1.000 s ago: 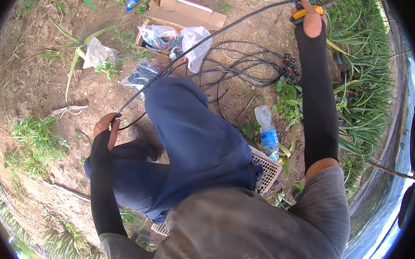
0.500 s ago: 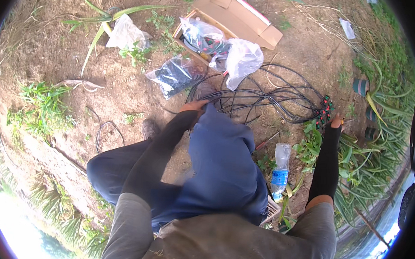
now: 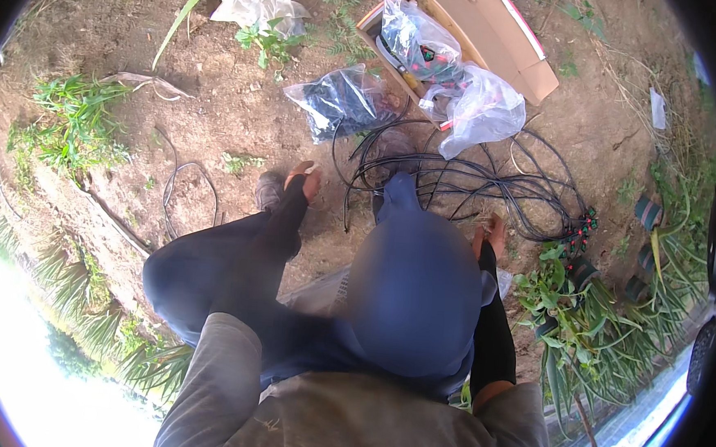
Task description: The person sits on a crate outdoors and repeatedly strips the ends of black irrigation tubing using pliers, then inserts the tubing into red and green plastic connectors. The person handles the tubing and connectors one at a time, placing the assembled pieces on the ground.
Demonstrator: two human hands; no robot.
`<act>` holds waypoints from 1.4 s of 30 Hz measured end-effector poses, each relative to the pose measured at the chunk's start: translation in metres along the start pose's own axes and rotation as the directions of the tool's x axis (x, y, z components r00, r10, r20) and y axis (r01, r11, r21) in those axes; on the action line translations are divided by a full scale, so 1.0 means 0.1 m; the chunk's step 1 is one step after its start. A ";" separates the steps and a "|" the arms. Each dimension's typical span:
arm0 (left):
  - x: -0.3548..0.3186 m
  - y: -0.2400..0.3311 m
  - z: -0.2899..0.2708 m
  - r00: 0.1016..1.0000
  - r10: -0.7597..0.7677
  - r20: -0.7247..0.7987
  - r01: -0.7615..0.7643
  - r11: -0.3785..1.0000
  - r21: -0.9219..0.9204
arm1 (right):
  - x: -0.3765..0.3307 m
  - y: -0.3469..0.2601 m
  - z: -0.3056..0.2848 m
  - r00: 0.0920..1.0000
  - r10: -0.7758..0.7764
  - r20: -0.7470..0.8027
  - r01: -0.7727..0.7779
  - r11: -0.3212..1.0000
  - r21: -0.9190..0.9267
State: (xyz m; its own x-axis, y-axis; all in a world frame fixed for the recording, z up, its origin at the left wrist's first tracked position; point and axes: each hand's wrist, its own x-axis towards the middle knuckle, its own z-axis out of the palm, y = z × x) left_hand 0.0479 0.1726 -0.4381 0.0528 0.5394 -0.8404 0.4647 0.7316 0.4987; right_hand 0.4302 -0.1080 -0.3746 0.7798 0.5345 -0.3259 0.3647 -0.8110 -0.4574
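Observation:
My left hand (image 3: 312, 185) is over the bare soil beside my left shoe (image 3: 269, 190), its fingers apart with nothing visible in them. My right hand (image 3: 491, 236) is just right of my raised knee, fingers stretched toward the near edge of a loose coil of thin black tubing (image 3: 492, 181). No held thing shows in it. Small red and green fittings (image 3: 585, 229) sit in a bunch at the coil's right end. Part of a clear plastic bottle (image 3: 503, 281) shows beside my right forearm.
An open cardboard box (image 3: 486, 35) holds clear bags of fittings (image 3: 422, 43). A crumpled clear bag (image 3: 486, 108) hangs over its near side. A bag of black parts (image 3: 345, 100) lies left of the coil. Green plants (image 3: 582, 319) line the right; a white bag (image 3: 261, 0) lies at the back.
My left hand has left my right shin and moved left to beside my left shoe. My right hand has drawn back leftward from the fittings to beside my knee. The view has shifted.

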 end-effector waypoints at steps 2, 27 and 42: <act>0.20 -0.26 -0.20 0.992 -0.120 -0.038 0.117 0.990 -0.079 | 0.17 -0.68 -0.11 0.978 -0.184 0.101 0.153 0.954 0.257; 0.14 -1.66 -3.00 0.794 0.204 -0.573 0.109 0.879 0.464 | 2.57 -1.80 1.33 0.870 -0.337 0.360 0.493 0.604 -0.626; 0.19 -1.29 -2.56 0.803 0.223 -0.553 -0.191 0.975 0.116 | 2.32 -2.00 1.07 0.805 -0.459 0.375 0.591 0.672 -0.446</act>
State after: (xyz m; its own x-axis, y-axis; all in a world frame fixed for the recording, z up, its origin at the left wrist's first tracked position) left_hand -0.2377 0.1947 -0.4640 -0.3424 0.8268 -0.4463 0.5453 0.5616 0.6223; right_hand 0.4841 0.2033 -0.4473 0.2692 0.8921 -0.3628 0.9332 -0.3347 -0.1305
